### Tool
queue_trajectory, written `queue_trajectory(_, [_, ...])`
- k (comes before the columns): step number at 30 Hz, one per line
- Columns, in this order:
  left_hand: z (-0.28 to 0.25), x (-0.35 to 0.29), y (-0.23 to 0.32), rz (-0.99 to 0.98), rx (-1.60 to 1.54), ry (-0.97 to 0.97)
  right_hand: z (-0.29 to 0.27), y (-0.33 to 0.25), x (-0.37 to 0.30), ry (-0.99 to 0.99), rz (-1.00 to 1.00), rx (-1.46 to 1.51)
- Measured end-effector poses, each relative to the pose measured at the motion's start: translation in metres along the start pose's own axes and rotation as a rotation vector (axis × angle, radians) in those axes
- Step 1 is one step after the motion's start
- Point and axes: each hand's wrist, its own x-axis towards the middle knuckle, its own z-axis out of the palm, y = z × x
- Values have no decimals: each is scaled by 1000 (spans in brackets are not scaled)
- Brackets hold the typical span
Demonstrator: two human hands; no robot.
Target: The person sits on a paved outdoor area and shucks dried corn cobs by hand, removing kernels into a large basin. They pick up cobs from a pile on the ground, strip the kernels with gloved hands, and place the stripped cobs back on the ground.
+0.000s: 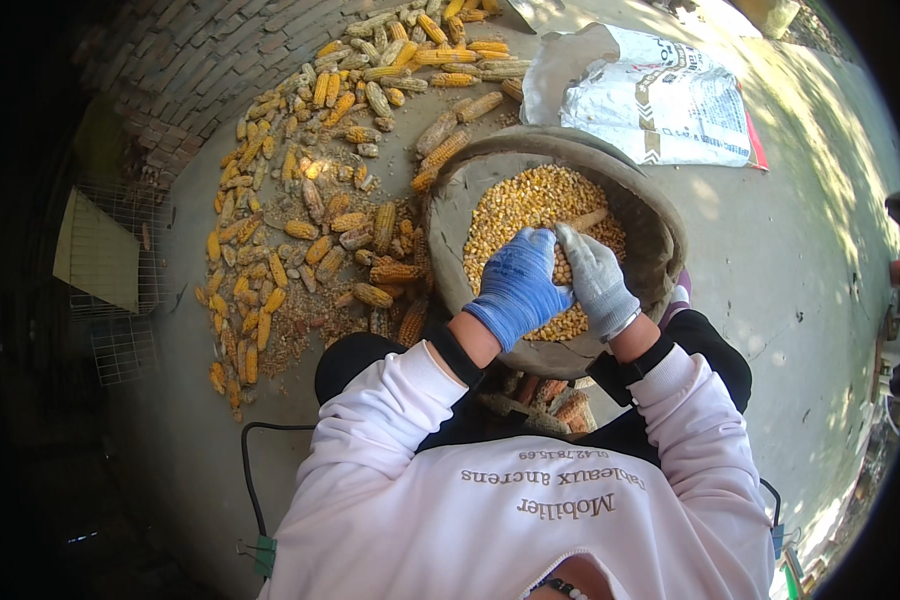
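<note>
My left hand (520, 282), in a blue knitted glove, and my right hand (597, 282), in a pale grey glove, meet over a wide grey-brown basin (450, 195). Both are closed on a corn cob (562, 266); a patch of its kernels shows between the gloves, and the fingers hide most of it. Loose yellow corn kernels (530, 200) fill much of the basin below. Just beyond my fingertips, a long tan piece (585, 218) lies on the kernels; its kind I cannot make out.
Left of the basin spreads a large heap of corn cobs (320, 200) with scattered kernels. A white printed sack (670, 105) lies flat beyond it. Broken bricks (570, 408) sit under the near rim. A brick wall (200, 70) and wire cage (125, 345) bound the left.
</note>
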Motion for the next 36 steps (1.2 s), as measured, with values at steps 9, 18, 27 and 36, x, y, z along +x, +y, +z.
queue_trajectory(9, [2, 4, -6, -17, -119, 93, -5, 5, 7, -20, -404, -483])
queue_trajectory(18, [-2, -1, 0, 9, -17, 24, 7, -12, -6, 133, -192, 125])
queue_trajectory(27, [-9, 4, 1, -80, -63, -94, 4, -19, -10, 25, 31, 123])
queue_trajectory(36, [-4, 9, -1, -42, -7, -125, 7, -7, -2, 35, 49, 88])
